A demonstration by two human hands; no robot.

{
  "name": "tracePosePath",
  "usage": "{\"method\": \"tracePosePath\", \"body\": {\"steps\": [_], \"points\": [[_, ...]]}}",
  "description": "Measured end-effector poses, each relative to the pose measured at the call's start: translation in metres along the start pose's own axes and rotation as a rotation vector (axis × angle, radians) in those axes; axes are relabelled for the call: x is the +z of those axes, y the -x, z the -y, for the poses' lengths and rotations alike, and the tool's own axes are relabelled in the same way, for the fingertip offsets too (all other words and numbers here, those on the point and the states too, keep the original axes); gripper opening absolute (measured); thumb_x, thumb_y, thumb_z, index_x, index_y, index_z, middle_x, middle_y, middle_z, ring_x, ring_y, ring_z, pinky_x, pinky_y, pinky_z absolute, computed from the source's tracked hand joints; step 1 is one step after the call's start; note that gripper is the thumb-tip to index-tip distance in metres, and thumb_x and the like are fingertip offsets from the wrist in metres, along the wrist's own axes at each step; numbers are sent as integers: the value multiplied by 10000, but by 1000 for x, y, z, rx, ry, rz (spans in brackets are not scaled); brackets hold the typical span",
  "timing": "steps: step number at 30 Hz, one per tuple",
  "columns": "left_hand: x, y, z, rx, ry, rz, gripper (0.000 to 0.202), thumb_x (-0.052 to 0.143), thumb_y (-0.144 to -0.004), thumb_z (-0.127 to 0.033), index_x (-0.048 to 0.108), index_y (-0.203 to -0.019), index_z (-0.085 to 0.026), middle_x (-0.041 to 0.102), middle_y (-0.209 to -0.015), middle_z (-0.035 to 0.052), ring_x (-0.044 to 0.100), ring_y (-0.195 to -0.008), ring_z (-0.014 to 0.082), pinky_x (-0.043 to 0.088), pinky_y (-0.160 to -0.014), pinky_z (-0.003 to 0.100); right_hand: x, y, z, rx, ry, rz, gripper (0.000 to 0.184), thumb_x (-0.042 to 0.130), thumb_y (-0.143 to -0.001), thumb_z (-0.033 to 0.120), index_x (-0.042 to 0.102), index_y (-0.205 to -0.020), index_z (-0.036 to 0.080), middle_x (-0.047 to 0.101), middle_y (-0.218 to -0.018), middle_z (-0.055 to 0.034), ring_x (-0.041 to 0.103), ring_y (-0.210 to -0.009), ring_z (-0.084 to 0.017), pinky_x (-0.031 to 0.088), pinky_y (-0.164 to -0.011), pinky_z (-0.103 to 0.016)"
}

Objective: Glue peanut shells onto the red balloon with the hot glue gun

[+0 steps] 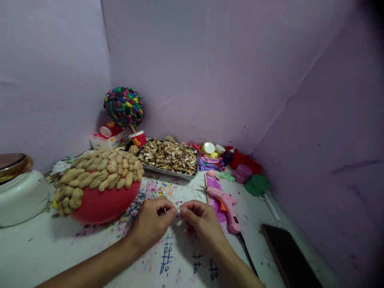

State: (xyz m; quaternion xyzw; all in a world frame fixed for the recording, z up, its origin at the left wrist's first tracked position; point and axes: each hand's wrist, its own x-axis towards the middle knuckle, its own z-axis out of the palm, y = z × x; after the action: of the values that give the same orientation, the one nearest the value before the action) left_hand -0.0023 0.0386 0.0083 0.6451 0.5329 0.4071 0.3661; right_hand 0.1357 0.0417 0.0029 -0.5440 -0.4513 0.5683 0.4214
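Note:
My left hand (153, 220) and my right hand (201, 219) meet over the white table (39, 248), fingers pinched together on a small pale item (178, 209) that is too small to name. Left of my left hand sits a red balloon (103, 204) with peanut shells glued over its top (99, 174). A pink glue gun (226, 204) lies on the table just right of my right hand, its nozzle pointing away from me.
A metal tray of peanut shells (168, 157) stands behind the hands. A multicoloured ball (124, 106) and a box (109, 140) are at the back left, a white pot (21, 192) at far left, clay tubs (243, 170) at right, a dark phone (288, 256) near right.

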Motion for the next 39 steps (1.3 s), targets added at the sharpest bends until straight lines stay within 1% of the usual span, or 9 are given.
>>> {"method": "tracePosePath", "body": {"steps": [5, 10, 13, 18, 25, 29, 33, 36, 39], "points": [[2, -1, 0, -32, 25, 5, 190, 503, -675, -239, 539, -508, -155, 482, -529, -13, 437, -526, 108, 331, -498, 213, -8, -3, 9, -65, 79, -76, 234, 650, -551, 375, 571, -593, 159, 473, -429, 62, 386, -344, -66, 314, -360, -203], [1, -3, 4, -135, 84, -63, 202, 515, -656, -270, 497, -488, -159, 431, -472, -31, 392, -481, 100, 302, -463, 214, -68, -1, 31, -247, 343, -410, 242, 606, -633, 427, 626, -684, 191, 591, -579, -5, 494, -518, -141, 332, -486, -249], [0, -2, 5, -137, 92, -83, 204, 519, -650, -274, 495, -484, -159, 423, -467, -32, 385, -482, 100, 300, -464, 214, -106, 5, 30, -88, 955, -562, 332, 547, -667, 529, 665, -733, 225, 657, -633, -48, 568, -581, -218, 309, -489, -281], [14, -2, -6, -148, 110, -5, 208, 488, -684, -291, 526, -532, -155, 447, -470, -30, 387, -462, 97, 292, -442, 208, -120, 11, 10, 98, 1123, -450, 442, 558, -599, 623, 657, -700, 204, 701, -704, -116, 622, -705, -299, 331, -510, -298], [76, 0, -23, 66, 115, 531, 149, 436, -661, -152, 585, -660, -141, 514, -563, -8, 445, -505, 100, 315, -471, 206, -110, 4, 0, -35, 655, -516, 193, 606, -583, 300, 537, -418, 228, 569, -364, -27, 525, -439, -208, 261, -461, -277], [94, 5, -17, 28, 26, 474, 150, 438, -629, -135, 587, -629, -152, 541, -598, 1, 471, -548, 114, 324, -500, 217, -112, 1, 1, -28, 403, -494, 173, 586, -584, 293, 494, -455, 222, 513, -359, 24, 470, -387, -158, 304, -432, -264], [95, 8, -15, -35, 148, 417, 119, 451, -632, -168, 563, -596, -151, 538, -586, -6, 463, -542, 108, 327, -496, 210, -100, 12, 9, -46, 123, -409, 160, 582, -612, 344, 540, -647, 194, 493, -472, 55, 467, -432, -121, 387, -450, -243], [81, 1, -23, -163, 251, 325, 129, 461, -626, -236, 533, -555, -157, 485, -481, -30, 405, -446, 92, 290, -439, 209, -84, 24, 15, -40, -66, -312, 231, 628, -609, 347, 543, -732, 171, 483, -500, 58, 459, -431, -104, 416, -432, -234], [47, -10, -28, -258, 253, 126, 199, 495, -597, -327, 471, -473, -174, 397, -366, -58, 328, -364, 76, 246, -401, 210, -69, 29, 11, -72, -198, -200, 288, 703, -591, 350, 567, -737, 141, 536, -528, 26, 463, -432, -88, 394, -384, -194]]}}
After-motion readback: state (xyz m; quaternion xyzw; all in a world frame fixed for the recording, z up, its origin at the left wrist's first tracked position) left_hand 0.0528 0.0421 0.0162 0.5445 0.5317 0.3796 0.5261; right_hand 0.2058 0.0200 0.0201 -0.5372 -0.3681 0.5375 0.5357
